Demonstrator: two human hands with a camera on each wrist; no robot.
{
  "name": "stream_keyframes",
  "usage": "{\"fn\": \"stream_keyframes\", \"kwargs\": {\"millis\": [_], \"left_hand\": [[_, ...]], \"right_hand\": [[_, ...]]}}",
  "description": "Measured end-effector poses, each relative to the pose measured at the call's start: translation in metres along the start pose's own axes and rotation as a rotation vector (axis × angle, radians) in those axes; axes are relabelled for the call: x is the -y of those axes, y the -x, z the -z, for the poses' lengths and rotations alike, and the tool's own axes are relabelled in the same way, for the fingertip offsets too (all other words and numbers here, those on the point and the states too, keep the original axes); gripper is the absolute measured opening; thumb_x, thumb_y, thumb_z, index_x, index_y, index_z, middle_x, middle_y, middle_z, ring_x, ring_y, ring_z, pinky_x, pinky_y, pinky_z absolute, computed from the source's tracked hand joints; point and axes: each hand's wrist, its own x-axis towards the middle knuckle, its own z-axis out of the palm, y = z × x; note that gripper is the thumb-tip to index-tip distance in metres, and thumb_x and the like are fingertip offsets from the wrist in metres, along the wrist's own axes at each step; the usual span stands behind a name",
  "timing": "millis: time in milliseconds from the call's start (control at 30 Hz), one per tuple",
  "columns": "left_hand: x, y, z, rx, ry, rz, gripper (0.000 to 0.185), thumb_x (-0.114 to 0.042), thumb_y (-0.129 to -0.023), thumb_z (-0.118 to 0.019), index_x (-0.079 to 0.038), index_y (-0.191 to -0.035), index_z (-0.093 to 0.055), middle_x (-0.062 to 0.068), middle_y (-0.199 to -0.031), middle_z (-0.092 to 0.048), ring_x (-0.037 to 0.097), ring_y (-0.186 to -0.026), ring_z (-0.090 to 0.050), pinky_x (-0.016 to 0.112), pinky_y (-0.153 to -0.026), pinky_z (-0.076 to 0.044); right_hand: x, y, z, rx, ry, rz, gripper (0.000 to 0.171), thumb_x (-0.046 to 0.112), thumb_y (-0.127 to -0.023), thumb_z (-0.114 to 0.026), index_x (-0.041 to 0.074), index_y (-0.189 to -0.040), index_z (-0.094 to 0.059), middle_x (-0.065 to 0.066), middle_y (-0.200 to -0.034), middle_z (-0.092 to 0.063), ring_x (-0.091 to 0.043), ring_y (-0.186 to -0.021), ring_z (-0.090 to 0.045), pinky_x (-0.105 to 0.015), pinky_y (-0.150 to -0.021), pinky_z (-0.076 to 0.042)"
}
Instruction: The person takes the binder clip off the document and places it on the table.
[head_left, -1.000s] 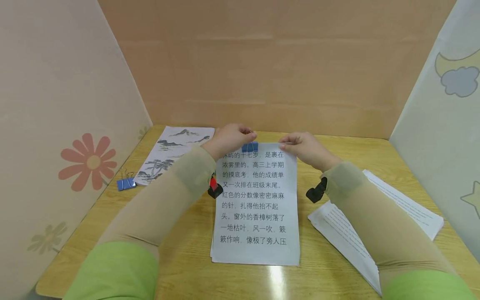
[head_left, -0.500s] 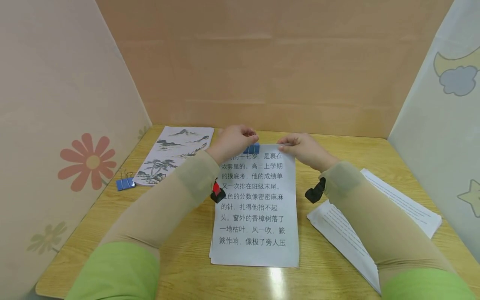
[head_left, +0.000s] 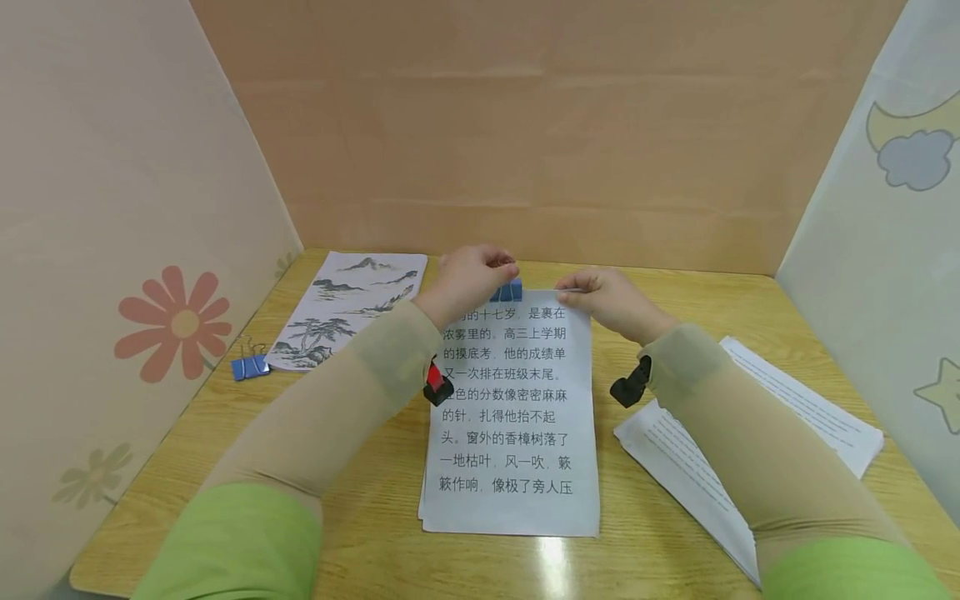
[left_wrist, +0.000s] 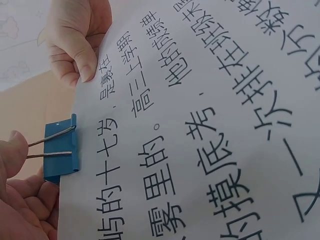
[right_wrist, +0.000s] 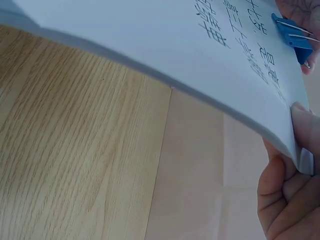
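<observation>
A stack of white sheets printed with large black characters [head_left: 510, 417] lies in the middle of the wooden desk [head_left: 360, 533]. A blue binder clip [head_left: 507, 292] [left_wrist: 61, 147] [right_wrist: 292, 36] sits on the stack's far edge. My left hand [head_left: 468, 279] pinches the clip's wire handles between thumb and fingers [left_wrist: 12, 150]. My right hand [head_left: 603, 296] pinches the stack's far right corner and lifts it a little off the desk; its thumb [left_wrist: 85, 62] lies on top of the paper, its fingers [right_wrist: 285, 200] underneath.
A sheet with an ink landscape [head_left: 347, 308] lies at the back left, with a second blue binder clip [head_left: 251, 367] beside it. More printed sheets [head_left: 750, 442] lie spread at the right. Cardboard walls [head_left: 540, 133] close in the desk on three sides.
The clip and my left hand have shifted slightly to the right along the stack's far edge. My right hand keeps its hold on the corner.
</observation>
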Motion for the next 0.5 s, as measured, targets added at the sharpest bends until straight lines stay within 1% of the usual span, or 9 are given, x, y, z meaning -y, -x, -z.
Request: {"fn": "stream_keyframes", "kwargs": {"millis": [100,300,433,467,500], "left_hand": [[-0.0018,0.0007,0.0011,-0.012,0.004,-0.009,0.030,-0.043,-0.095,-0.057,-0.023,-0.117,-0.065,-0.009,-0.113,-0.066,0.012,-0.110,-0.054,0.039,-0.110,-0.015],[-0.0042,0.0012,0.0040,-0.025,0.013,-0.005,0.032,-0.043,-0.096,-0.056,-0.023,-0.120,-0.064,-0.009,-0.119,-0.065,0.013,-0.120,-0.052,0.039,-0.113,-0.009],[-0.0036,0.0019,0.0057,-0.037,0.049,-0.007,0.030,-0.043,-0.096,-0.057,-0.023,-0.116,-0.065,-0.010,-0.113,-0.067,0.013,-0.119,-0.052,0.040,-0.114,-0.006],[-0.0032,0.0024,0.0062,-0.039,0.055,0.003,0.029,-0.043,-0.095,-0.057,-0.024,-0.116,-0.065,-0.011,-0.111,-0.067,0.013,-0.118,-0.051,0.040,-0.113,-0.008],[-0.0028,0.0029,0.0067,-0.040,0.058,0.010,0.028,-0.044,-0.095,-0.058,-0.026,-0.115,-0.065,-0.012,-0.109,-0.067,0.013,-0.118,-0.051,0.041,-0.114,-0.007]], "right_hand": [[-0.0002,0.0002,-0.0004,-0.008,-0.003,-0.006,0.024,0.021,-0.098,-0.059,0.004,-0.111,-0.067,-0.009,-0.098,-0.070,-0.021,-0.085,-0.065,-0.034,-0.081,-0.048],[0.0003,0.0015,-0.0001,-0.002,-0.004,-0.003,0.024,0.021,-0.098,-0.058,0.003,-0.110,-0.068,-0.009,-0.098,-0.070,-0.020,-0.085,-0.065,-0.034,-0.080,-0.048],[-0.0006,0.0020,0.0001,0.003,-0.016,-0.005,0.024,0.021,-0.098,-0.058,0.003,-0.111,-0.067,-0.010,-0.098,-0.070,-0.021,-0.085,-0.065,-0.034,-0.081,-0.048],[-0.0011,0.0021,0.0003,0.002,-0.018,-0.007,0.024,0.020,-0.098,-0.058,0.003,-0.111,-0.067,-0.010,-0.099,-0.070,-0.021,-0.085,-0.065,-0.034,-0.081,-0.048],[-0.0018,0.0020,0.0005,0.000,-0.025,-0.010,0.024,0.020,-0.098,-0.058,0.003,-0.111,-0.067,-0.010,-0.099,-0.070,-0.021,-0.085,-0.065,-0.034,-0.082,-0.048]]}}
